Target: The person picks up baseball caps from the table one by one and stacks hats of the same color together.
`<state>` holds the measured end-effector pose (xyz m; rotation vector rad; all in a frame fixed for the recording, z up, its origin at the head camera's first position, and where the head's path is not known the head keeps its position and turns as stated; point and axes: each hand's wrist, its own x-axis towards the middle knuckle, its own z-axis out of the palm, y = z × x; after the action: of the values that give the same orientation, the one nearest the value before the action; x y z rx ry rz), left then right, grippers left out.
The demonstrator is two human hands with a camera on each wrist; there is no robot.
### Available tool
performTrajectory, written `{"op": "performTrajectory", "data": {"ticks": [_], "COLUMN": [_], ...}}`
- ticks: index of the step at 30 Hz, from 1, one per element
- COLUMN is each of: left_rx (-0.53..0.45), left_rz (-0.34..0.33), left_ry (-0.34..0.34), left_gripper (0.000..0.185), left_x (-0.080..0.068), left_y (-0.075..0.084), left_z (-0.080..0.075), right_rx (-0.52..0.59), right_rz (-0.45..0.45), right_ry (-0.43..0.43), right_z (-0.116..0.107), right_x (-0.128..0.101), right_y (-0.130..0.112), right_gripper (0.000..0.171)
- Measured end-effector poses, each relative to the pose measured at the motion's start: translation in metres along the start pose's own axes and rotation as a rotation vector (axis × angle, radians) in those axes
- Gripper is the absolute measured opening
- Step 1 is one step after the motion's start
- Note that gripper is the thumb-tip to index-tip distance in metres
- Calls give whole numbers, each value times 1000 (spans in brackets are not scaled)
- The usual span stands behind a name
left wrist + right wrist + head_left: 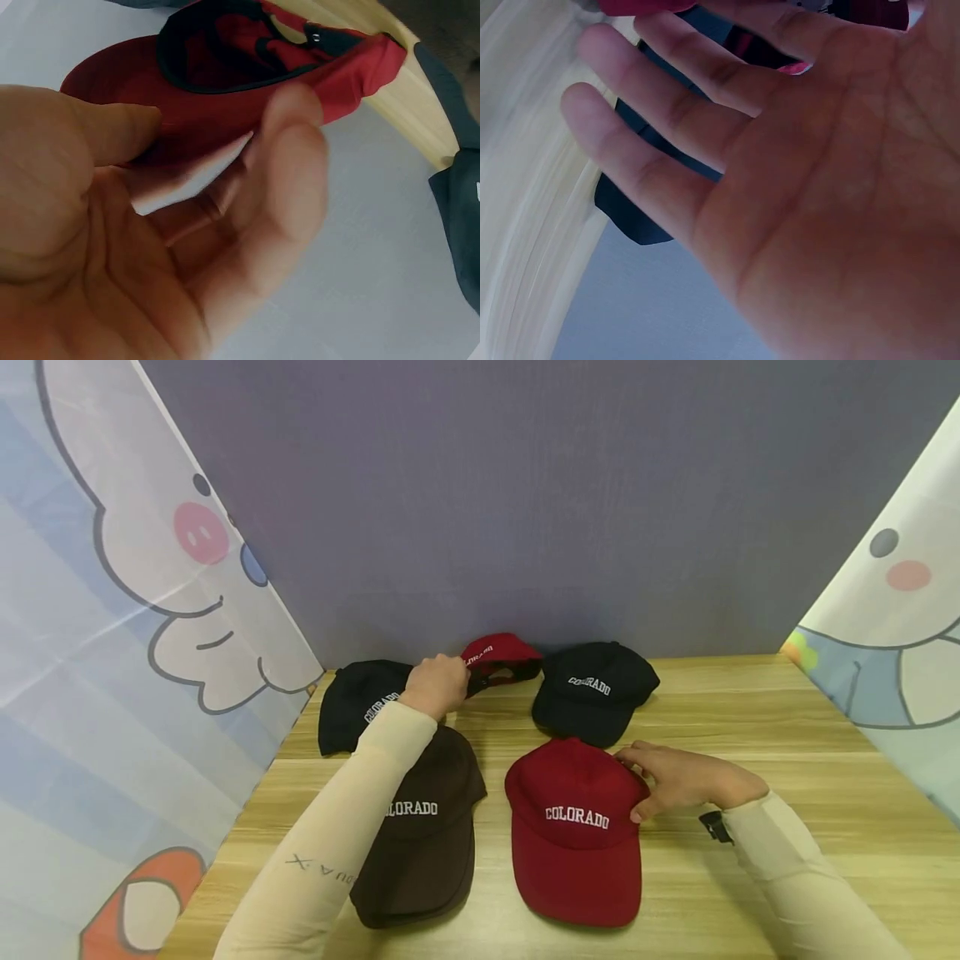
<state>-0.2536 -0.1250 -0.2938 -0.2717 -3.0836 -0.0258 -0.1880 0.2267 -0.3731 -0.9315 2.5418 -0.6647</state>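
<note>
Five "COLORADO" caps lie on a wooden table (pixel 750 727). My left hand (pixel 435 685) reaches to the back and pinches the brim of a small red cap (pixel 498 653). In the left wrist view, thumb and fingers (pixel 292 142) clamp that red cap (pixel 225 97), whose black-lined underside faces the camera. My right hand (pixel 675 777) rests with fairly straight fingers on the right side of the near red cap (pixel 573 827). The right wrist view shows the open palm (pixel 705 112), a strip of red cap (pixel 641 6) at the top and a black cap (pixel 630 214) beyond the fingers.
A brown cap (pixel 427 827) lies under my left forearm. One black cap (pixel 360 697) sits at the back left and another (pixel 596 689) at the back right. A purple wall closes the back, and cartoon-printed curtains (pixel 112 652) hang along both sides.
</note>
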Motion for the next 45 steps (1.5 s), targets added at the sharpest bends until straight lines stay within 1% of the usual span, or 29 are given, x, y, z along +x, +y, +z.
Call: {"op": "performTrajectory", "data": {"ticks": [1, 3, 7, 12, 18, 21, 25, 27, 34, 40, 45], "left_rx": [7, 21, 44, 25, -47, -90, -134, -156, -209, -226, -233], "left_rz": [-2, -5, -8, -27, -64, -66, -57, -63, -102, -111, -123], "left_ry": [-8, 6, 83, 170, 254, 328, 415, 435, 457, 526, 565], "left_gripper": [36, 36, 32, 28, 34, 35, 31, 30, 33, 29, 27], "left_x": [1, 3, 5, 2, -10, -16, -22, -25, -37, -49, -58], "left_y": [-1, -2, -6, -12, -22, -27, -31, -33, -40, -45, -47], "left_z": [1, 2, 0, -7, -15, -17, -18, -19, -15, -7, -2], "right_rx": [2, -1, 1, -2, -4, -6, 11, 22, 37, 49, 1], "right_rz": [-6, -19, -21, -12, 0, 3, 10, 11, 8, -9, -9], "right_ry": [1, 4, 10, 13, 10, 10, 7, 3, 6, 23, 39], "right_z": [0, -1, -1, 0, 2, 2, 2, 2, 3, 5, 6], "right_x": [0, 1, 2, 1, 2, 2, 2, 2, 3, 4, 6], "right_y": [1, 3, 6, 7, 7, 7, 7, 7, 6, 8, 10], "right_gripper": [70, 71, 72, 73, 70, 70, 70, 70, 70, 70, 75]}}
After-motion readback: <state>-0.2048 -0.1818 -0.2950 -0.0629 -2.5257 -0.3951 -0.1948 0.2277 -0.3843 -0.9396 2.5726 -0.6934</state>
